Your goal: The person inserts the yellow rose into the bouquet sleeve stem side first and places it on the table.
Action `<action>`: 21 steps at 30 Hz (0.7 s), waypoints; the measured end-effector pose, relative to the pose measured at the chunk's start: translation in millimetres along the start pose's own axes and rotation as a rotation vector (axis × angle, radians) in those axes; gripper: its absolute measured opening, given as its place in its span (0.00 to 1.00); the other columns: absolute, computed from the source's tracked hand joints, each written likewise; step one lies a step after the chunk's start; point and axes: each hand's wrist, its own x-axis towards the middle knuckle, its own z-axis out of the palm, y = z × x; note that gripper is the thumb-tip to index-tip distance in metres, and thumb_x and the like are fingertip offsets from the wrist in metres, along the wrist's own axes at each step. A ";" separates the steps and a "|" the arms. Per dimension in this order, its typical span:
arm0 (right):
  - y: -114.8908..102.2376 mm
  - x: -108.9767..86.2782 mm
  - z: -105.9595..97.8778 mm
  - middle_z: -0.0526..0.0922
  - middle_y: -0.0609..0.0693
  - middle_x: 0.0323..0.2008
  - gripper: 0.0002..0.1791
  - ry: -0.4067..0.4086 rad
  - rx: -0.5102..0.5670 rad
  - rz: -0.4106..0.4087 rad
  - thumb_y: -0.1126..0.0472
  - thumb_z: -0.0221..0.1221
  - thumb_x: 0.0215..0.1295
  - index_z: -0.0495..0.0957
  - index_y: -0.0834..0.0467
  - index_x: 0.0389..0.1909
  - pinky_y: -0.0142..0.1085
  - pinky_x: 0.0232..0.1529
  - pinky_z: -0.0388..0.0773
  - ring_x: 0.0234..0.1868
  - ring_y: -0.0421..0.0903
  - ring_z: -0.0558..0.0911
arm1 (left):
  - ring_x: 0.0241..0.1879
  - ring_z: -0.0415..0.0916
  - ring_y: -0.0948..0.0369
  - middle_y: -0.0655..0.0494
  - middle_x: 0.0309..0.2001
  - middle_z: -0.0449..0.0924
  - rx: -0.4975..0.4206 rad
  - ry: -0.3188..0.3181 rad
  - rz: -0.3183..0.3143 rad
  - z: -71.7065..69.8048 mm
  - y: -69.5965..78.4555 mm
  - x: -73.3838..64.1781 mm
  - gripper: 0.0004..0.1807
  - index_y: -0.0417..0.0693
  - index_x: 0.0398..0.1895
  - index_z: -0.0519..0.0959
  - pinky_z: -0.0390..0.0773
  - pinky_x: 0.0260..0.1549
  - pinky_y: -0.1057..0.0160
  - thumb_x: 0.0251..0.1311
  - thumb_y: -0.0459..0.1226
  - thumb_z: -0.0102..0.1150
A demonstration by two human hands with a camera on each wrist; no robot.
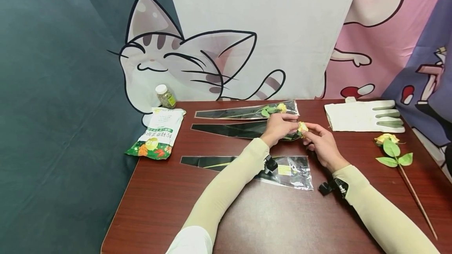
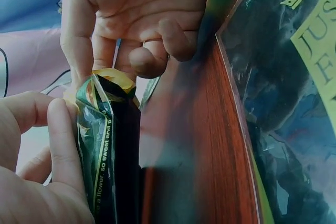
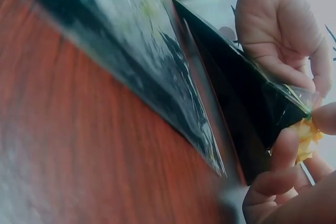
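Observation:
A yellow artificial rose point(image 1: 302, 127) sits at the wide mouth of a black-and-clear flower sleeve point(image 1: 229, 129), the middle one of three on the table. My left hand point(image 1: 280, 128) pinches the sleeve's edge by the mouth. With thumb and fingertips, my right hand point(image 1: 325, 146) grips the rose head, as the right wrist view shows the yellow petals point(image 3: 308, 139) between its fingers. The stem is hidden by the dark sleeve point(image 2: 123, 145). Behind lies another sleeve point(image 1: 229, 113) holding a yellow rose point(image 1: 281, 107); in front, a third sleeve point(image 1: 300, 171) lies partly under my left forearm.
On the right lies a loose yellow rose point(image 1: 391, 148) with leaves and a brown stem, below a white-and-grey glove point(image 1: 353, 116). At the left are a white-and-green snack bag point(image 1: 155, 132) and a white-capped jar point(image 1: 166, 97). A cat-print cloth point(image 1: 226, 61) hangs behind the table.

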 end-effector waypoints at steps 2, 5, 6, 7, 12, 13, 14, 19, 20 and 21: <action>0.5 1.4 -1.2 0.85 0.41 0.32 0.14 -0.020 -0.008 0.003 0.61 0.67 0.74 0.79 0.51 0.57 0.24 0.19 0.74 0.24 0.36 0.81 | 0.29 0.89 0.64 0.54 0.35 0.92 -0.015 -0.007 -0.002 -0.3 -0.3 0.3 0.12 0.42 0.45 0.92 0.91 0.33 0.68 0.58 0.26 0.74; 1.3 4.4 -3.7 0.84 0.41 0.31 0.13 -0.039 -0.054 0.002 0.59 0.66 0.74 0.79 0.49 0.56 0.24 0.18 0.72 0.23 0.36 0.79 | 0.29 0.89 0.63 0.54 0.36 0.92 -0.034 -0.030 0.001 -0.7 -1.4 0.8 0.12 0.41 0.45 0.92 0.91 0.34 0.67 0.58 0.25 0.73; 1.4 5.4 -4.4 0.83 0.41 0.31 0.13 -0.045 -0.077 0.000 0.59 0.66 0.75 0.79 0.48 0.56 0.24 0.18 0.71 0.22 0.36 0.77 | 0.29 0.89 0.63 0.54 0.37 0.92 -0.036 -0.040 0.003 -0.8 -1.8 0.9 0.12 0.40 0.45 0.92 0.91 0.34 0.67 0.58 0.25 0.73; 1.5 6.3 -4.9 0.83 0.41 0.30 0.13 -0.046 -0.092 0.001 0.58 0.66 0.74 0.80 0.48 0.55 0.24 0.17 0.70 0.22 0.36 0.76 | 0.30 0.89 0.64 0.55 0.37 0.92 -0.034 -0.047 0.006 -0.9 -2.2 0.9 0.12 0.41 0.45 0.92 0.91 0.35 0.68 0.58 0.25 0.72; 0.7 10.1 -7.6 0.82 0.41 0.26 0.09 -0.048 -0.140 0.033 0.55 0.66 0.75 0.81 0.46 0.52 0.26 0.18 0.66 0.20 0.35 0.72 | 0.30 0.88 0.67 0.54 0.41 0.93 -0.015 -0.082 0.019 -1.1 -2.5 0.4 0.13 0.43 0.45 0.92 0.91 0.37 0.68 0.58 0.25 0.71; 0.4 10.6 -8.1 0.83 0.41 0.25 0.08 -0.043 -0.140 0.048 0.54 0.66 0.75 0.82 0.46 0.51 0.26 0.18 0.66 0.20 0.35 0.72 | 0.30 0.88 0.67 0.52 0.43 0.93 -0.016 -0.090 0.020 -1.3 -2.4 0.1 0.13 0.42 0.46 0.92 0.91 0.37 0.68 0.58 0.25 0.71; 0.0 11.0 -8.5 0.82 0.41 0.25 0.07 -0.037 -0.143 0.059 0.53 0.66 0.75 0.82 0.46 0.50 0.27 0.18 0.66 0.19 0.35 0.72 | 0.30 0.88 0.67 0.50 0.45 0.93 -0.016 -0.098 0.020 -1.4 -2.4 -0.1 0.13 0.42 0.46 0.92 0.92 0.37 0.67 0.58 0.25 0.72; -1.9 11.3 -7.7 0.80 0.38 0.23 0.07 0.015 -0.142 0.093 0.49 0.67 0.74 0.84 0.46 0.44 0.27 0.18 0.67 0.18 0.36 0.71 | 0.30 0.88 0.67 0.50 0.44 0.93 -0.021 -0.102 0.007 -2.1 -2.9 -0.2 0.13 0.42 0.46 0.92 0.92 0.36 0.67 0.59 0.25 0.73; -1.9 11.1 -7.1 0.80 0.39 0.23 0.07 0.018 -0.136 0.094 0.49 0.67 0.74 0.84 0.46 0.43 0.27 0.18 0.67 0.18 0.36 0.70 | 0.30 0.88 0.67 0.51 0.43 0.93 -0.020 -0.099 0.004 -2.4 -3.2 0.1 0.13 0.43 0.46 0.92 0.92 0.36 0.67 0.59 0.25 0.73; -1.9 10.6 -6.5 0.80 0.38 0.24 0.06 0.014 -0.131 0.092 0.49 0.67 0.74 0.84 0.46 0.43 0.27 0.18 0.67 0.18 0.36 0.70 | 0.31 0.88 0.67 0.51 0.43 0.93 -0.017 -0.097 0.003 -2.7 -3.5 0.4 0.13 0.43 0.46 0.92 0.91 0.36 0.67 0.59 0.25 0.73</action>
